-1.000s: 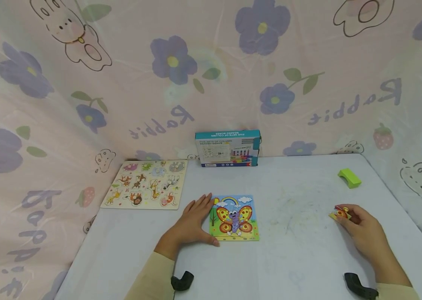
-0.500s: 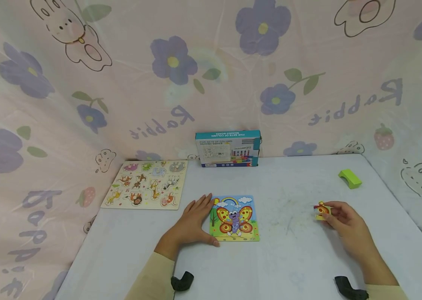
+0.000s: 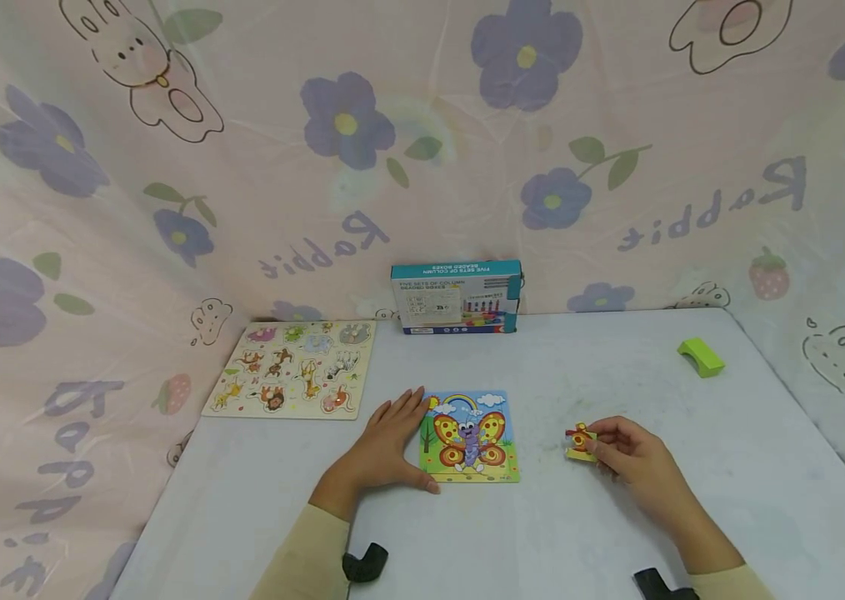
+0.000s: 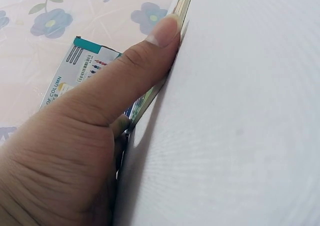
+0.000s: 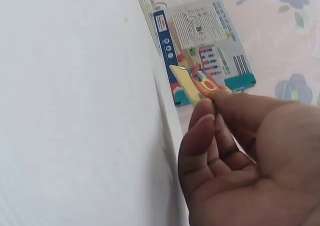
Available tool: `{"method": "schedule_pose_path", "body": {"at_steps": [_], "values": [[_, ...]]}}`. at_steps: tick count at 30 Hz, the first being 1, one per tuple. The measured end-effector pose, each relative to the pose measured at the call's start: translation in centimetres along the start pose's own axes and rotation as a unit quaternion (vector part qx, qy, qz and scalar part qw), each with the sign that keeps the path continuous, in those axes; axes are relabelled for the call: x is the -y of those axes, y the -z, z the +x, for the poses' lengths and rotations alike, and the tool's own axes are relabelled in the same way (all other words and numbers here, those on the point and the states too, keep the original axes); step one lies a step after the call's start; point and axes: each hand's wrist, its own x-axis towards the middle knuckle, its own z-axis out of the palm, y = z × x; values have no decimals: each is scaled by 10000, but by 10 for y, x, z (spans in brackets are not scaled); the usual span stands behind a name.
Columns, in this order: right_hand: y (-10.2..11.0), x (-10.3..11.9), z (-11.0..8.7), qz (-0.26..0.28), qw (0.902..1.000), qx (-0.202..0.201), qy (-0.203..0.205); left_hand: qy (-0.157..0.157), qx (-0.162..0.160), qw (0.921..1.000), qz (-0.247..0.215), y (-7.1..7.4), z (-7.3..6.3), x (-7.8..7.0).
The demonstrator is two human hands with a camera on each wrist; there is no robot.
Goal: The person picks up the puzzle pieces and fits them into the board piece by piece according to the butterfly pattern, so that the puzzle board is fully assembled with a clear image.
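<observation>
A square butterfly puzzle board (image 3: 470, 437) lies flat near the middle of the table. My left hand (image 3: 383, 450) rests against it with spread fingers along its left side and the thumb by its near left corner. In the left wrist view the thumb (image 4: 150, 48) touches the board's edge. To the right of the board, my right hand (image 3: 640, 467) pinches a small red and yellow puzzle piece (image 3: 578, 442) between thumb and fingers. The right wrist view shows this puzzle piece (image 5: 186, 83) tilted at the fingertips; the fingers cover part of it.
A wooden animal puzzle (image 3: 291, 371) lies at the back left of the white table (image 3: 542, 533). A teal and grey box (image 3: 456, 298) stands at the back, against the patterned cloth (image 3: 452, 192). A green arch block (image 3: 702, 357) lies at the back right.
My right hand has carried the puzzle piece leftward, from the table's right side towards the butterfly board. The left hand and the board have stayed in place.
</observation>
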Motion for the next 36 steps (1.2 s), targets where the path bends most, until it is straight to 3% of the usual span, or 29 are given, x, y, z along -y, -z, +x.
{"method": "schedule_pose_path", "body": {"at_steps": [7,17,27,36], "values": [[-31,7,1,675,9961,407,-390,19,23,10000,-14,1,-1,0],[-70,19,6,1008,9897,973,-298,13,14,10000,-19,0,-1,1],[-96,24,15,966,9907,853,-425,-8,17,10000,-73,-1,1,2],[-103,29,19,968,9910,772,-512,16,54,10000,-25,1,1,2]]}}
